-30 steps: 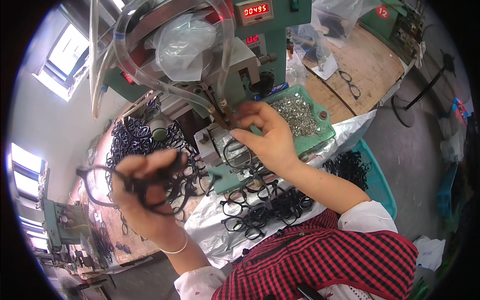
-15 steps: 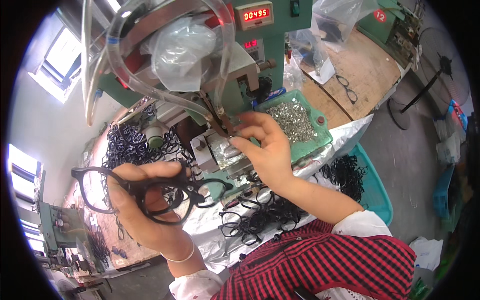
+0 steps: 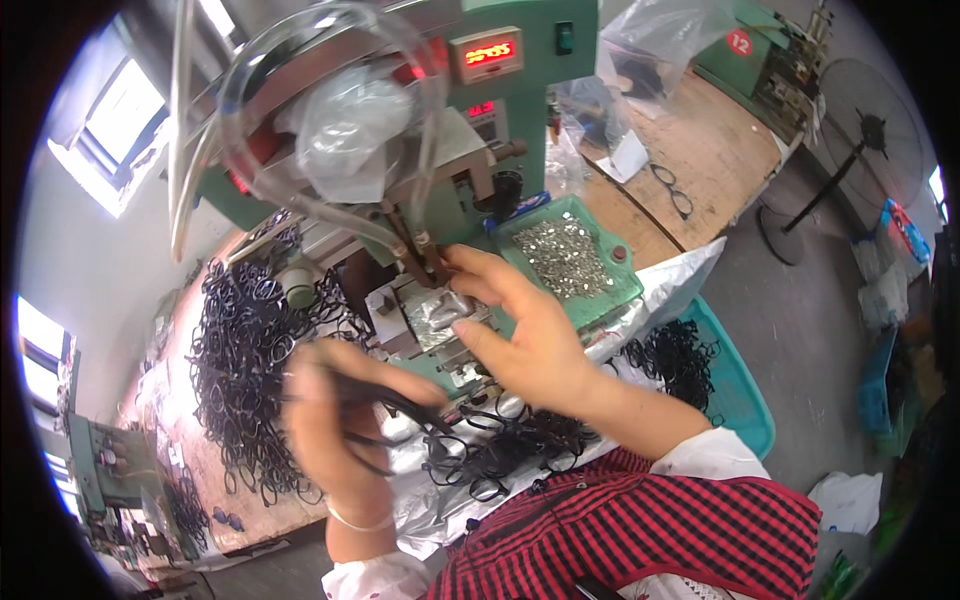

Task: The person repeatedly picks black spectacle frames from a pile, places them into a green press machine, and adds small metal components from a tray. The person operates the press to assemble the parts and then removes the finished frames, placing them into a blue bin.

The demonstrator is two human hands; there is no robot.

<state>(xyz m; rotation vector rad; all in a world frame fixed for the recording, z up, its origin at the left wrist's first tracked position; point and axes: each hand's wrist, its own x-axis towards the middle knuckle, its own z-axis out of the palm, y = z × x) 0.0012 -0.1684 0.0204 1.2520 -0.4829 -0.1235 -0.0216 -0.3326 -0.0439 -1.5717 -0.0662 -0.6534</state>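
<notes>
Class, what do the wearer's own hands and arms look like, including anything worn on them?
The left hand and right hand are ungloved. A thin, pale bracelet circles the left wrist; none shows on the right. White sleeves leave the forearms bare.

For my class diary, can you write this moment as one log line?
left hand: blurred, holding black eyewear | right hand: fingers at metal fixture, contact unclear | green tray: small metal parts

Held eyeglass frame (image 3: 405, 403): dark plastic, finish blurred
Small parts (image 3: 562, 257): shiny metal
Tray (image 3: 622, 284): smooth plastic
Sheet (image 3: 668, 277): metallic foil, glossy, creased
Bag (image 3: 350, 130): clear plastic, wrinkled, glossy
Tabletop (image 3: 732, 132): wood, matt, scuffed
Apron (image 3: 640, 525): woven cloth, matt
</notes>
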